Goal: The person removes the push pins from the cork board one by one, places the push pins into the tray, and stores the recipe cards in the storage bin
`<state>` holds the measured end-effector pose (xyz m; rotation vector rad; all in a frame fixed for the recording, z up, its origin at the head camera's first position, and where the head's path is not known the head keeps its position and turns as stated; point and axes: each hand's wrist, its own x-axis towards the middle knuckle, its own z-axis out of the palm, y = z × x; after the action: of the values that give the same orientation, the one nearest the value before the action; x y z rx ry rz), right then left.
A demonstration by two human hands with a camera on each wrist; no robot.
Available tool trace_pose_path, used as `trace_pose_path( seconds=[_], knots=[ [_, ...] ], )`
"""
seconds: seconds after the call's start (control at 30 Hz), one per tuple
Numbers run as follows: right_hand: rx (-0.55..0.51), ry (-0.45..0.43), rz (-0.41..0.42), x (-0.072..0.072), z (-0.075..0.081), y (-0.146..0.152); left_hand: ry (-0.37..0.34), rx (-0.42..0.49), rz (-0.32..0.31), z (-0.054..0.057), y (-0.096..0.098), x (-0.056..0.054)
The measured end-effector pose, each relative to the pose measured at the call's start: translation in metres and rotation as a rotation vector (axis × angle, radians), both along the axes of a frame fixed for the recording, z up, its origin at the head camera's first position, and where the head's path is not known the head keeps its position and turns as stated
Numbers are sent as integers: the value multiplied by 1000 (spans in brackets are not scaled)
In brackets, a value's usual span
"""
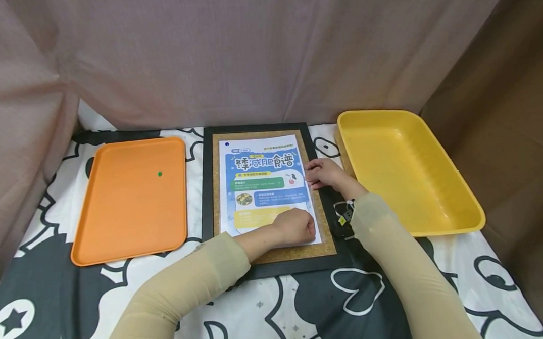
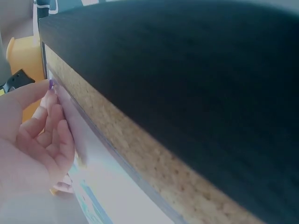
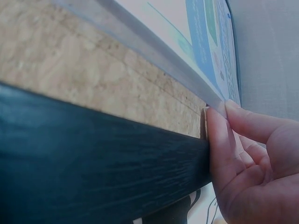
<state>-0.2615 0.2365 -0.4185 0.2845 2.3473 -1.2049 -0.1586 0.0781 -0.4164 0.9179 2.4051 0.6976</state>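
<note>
Light, floppy-looking paper [image 1: 266, 184] suits edge holds: right hand [image 1: 330, 176] pinches its right edge; left hand [image 1: 295, 225], seemingly a purple pin [image 2: 51, 84].

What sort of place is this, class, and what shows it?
Probably a curtained-off tabletop workspace: brownish drapes hang behind a patterned cloth, on which a corkboard lies between an orange tray and a yellow bin.

The head camera looked forward and down from above, standing farthest off and taking in the board [image 1: 298, 267]. The left wrist camera looked, very close, along the board's near edge toward the yellow tray [image 1: 417, 183]; the right, equally close, along its right edge. All three shared the paper [image 1: 267, 187].
</note>
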Motion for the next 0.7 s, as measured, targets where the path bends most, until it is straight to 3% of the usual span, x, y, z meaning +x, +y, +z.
trace_pose_path(
  seconds=[0.37,0.7],
  knots=[
    [-1,10,0,0,0,0,-7,-9,8,-1,0,0],
    [-2,10,-3,0,0,0,-59,-1,32,1,-1,1]
  ],
)
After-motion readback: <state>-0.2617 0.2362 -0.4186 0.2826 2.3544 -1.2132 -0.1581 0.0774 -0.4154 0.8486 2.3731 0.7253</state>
